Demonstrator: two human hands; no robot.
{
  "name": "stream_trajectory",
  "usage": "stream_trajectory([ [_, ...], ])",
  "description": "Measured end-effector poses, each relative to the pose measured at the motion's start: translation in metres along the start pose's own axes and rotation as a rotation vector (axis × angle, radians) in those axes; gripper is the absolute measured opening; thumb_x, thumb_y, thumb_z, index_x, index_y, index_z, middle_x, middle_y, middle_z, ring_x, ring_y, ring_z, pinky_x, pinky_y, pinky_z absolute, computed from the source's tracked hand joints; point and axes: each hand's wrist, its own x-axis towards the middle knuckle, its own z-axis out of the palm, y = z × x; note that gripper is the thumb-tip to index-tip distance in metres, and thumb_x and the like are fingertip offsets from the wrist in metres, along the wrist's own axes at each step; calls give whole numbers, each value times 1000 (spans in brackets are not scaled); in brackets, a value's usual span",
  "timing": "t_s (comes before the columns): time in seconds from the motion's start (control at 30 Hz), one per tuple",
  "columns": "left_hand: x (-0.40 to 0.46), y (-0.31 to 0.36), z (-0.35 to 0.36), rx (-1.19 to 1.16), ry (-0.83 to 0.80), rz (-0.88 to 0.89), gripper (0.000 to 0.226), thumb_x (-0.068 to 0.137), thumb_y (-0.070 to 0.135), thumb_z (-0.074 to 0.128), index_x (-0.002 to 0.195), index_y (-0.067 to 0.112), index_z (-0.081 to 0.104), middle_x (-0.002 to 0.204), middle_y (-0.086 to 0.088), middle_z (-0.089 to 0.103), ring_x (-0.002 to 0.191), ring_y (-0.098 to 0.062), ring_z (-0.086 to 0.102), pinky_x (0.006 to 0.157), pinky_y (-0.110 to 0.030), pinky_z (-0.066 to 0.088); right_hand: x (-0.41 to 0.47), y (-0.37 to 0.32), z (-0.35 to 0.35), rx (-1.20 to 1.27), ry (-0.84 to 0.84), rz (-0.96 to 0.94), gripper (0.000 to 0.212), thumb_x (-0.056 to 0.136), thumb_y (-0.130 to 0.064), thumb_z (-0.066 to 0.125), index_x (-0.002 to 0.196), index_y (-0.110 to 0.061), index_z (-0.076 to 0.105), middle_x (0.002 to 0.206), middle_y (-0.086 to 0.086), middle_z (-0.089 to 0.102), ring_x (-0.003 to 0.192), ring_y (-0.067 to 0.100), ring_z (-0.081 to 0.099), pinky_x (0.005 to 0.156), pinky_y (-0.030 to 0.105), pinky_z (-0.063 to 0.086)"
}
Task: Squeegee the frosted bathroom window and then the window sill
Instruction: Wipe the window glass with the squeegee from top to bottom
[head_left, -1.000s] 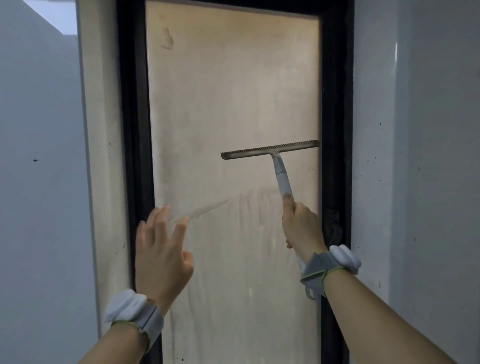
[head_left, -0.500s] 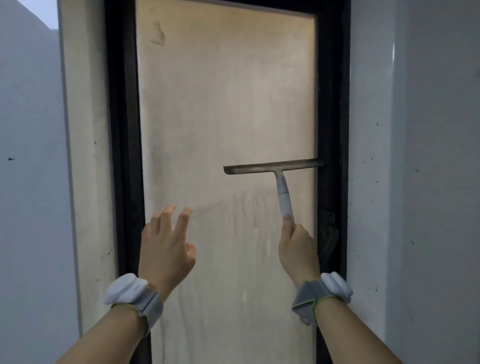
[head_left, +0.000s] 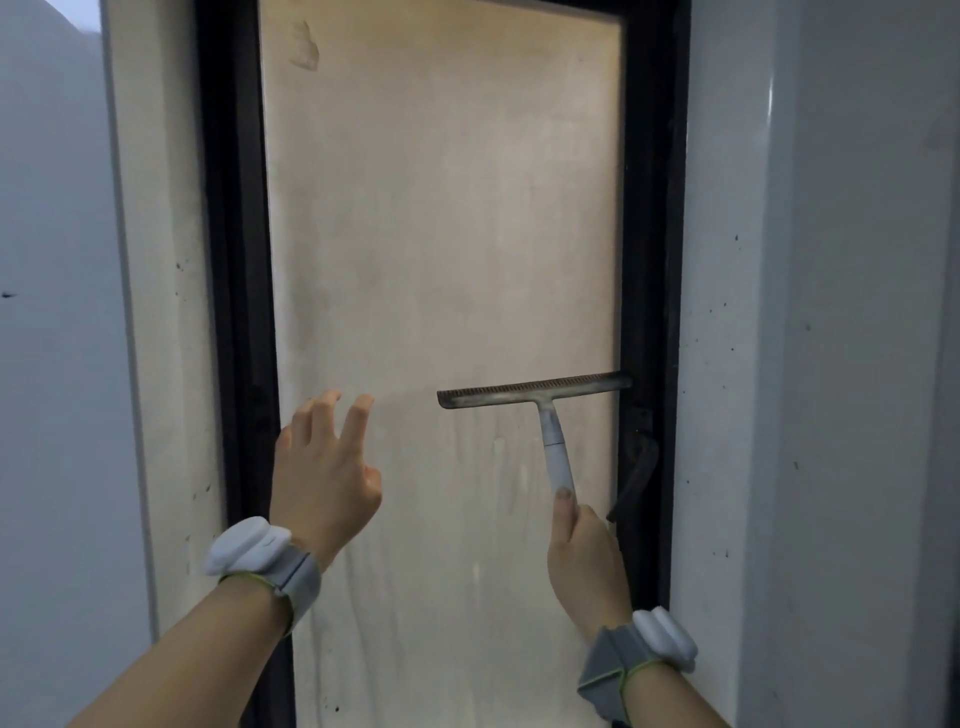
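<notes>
A tall frosted window pane (head_left: 441, 208) fills the middle of the head view, set in a black frame (head_left: 234, 260). My right hand (head_left: 584, 566) grips the white handle of a squeegee (head_left: 535, 391). Its blade lies level against the glass on the right half, its right end at the frame. Streaks mark the glass below the blade. My left hand (head_left: 322, 467) hovers in front of the pane's left side with fingers spread, holding nothing. The window sill is out of view.
A dark window latch handle (head_left: 636, 473) hangs on the right frame beside my right hand. White speckled walls (head_left: 831, 364) close in on both sides of the narrow recess.
The squeegee blade has slid down the right half of the glass, and my right hand dropped with it. My left hand stayed near the pane's left side.
</notes>
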Motion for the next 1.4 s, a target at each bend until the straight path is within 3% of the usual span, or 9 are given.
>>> stream_trajectory([
  [0.13, 2, -4, -1, -40, -13, 0, 74, 73, 8, 62, 145, 12, 42, 146, -21, 39, 135, -43, 35, 109, -54, 38, -3, -8, -15, -7, -59, 0, 53, 97, -64, 18, 85, -22, 49, 70, 3, 62, 62, 24, 62, 58, 49, 58],
  [0.27, 4, -8, -3, -37, -13, 9, 75, 72, 8, 62, 144, 11, 42, 145, -19, 42, 134, -41, 39, 109, -55, 37, 0, -41, -27, 36, -49, -103, 40, 100, -57, 23, 85, -27, 44, 69, 2, 61, 58, 23, 62, 55, 52, 57],
  [0.33, 5, -9, -4, -34, -19, 15, 75, 72, 8, 61, 144, 11, 42, 145, -18, 44, 133, -41, 40, 109, -56, 37, 11, -61, -29, 57, -39, -128, 40, 102, -54, 24, 87, -23, 45, 75, 5, 62, 61, 26, 65, 56, 50, 58],
  [0.47, 5, -13, -7, -27, -29, 26, 74, 72, 9, 61, 144, 12, 41, 145, -14, 45, 132, -38, 42, 108, -56, 37, 38, -86, -35, 163, -34, -72, 36, 104, -48, 27, 92, -19, 46, 80, 7, 65, 53, 23, 65, 41, 30, 51],
  [0.63, 3, -14, -1, -43, -17, 46, 74, 72, 7, 62, 143, 11, 41, 145, -15, 44, 131, -39, 42, 110, -54, 37, 42, -75, -27, 116, -26, -28, 50, 103, -52, 22, 95, -16, 56, 79, 5, 63, 62, 26, 63, 39, 26, 44],
  [0.8, 2, -14, 7, -77, 47, 56, 74, 70, 3, 62, 142, 9, 42, 143, -20, 44, 131, -41, 38, 111, -51, 38, 22, -48, -10, 98, -42, 28, 56, 100, -61, 19, 84, -19, 53, 75, 3, 62, 64, 23, 62, 60, 44, 58],
  [1.0, 0, -15, 9, -75, 75, 58, 74, 71, 4, 63, 142, 10, 42, 143, -20, 44, 131, -42, 39, 109, -52, 40, -10, -8, 11, 58, -68, 93, 60, 96, -65, 15, 85, -19, 51, 75, 3, 61, 67, 23, 61, 65, 51, 58],
  [1.17, -1, -15, 6, -73, 52, 66, 72, 75, 7, 60, 144, 14, 39, 146, -17, 42, 135, -39, 37, 110, -51, 39, -23, 3, 7, 42, -107, 90, 57, 97, -62, 19, 84, -16, 50, 73, 5, 60, 65, 24, 59, 62, 51, 57],
  [1.4, -14, -21, 2, -108, 92, 72, 68, 73, 3, 63, 138, 12, 47, 143, -19, 44, 134, -41, 38, 109, -53, 40, -25, -7, -9, 11, -131, 65, 55, 99, -60, 19, 83, -17, 51, 75, 5, 60, 62, 26, 61, 44, 35, 51],
])
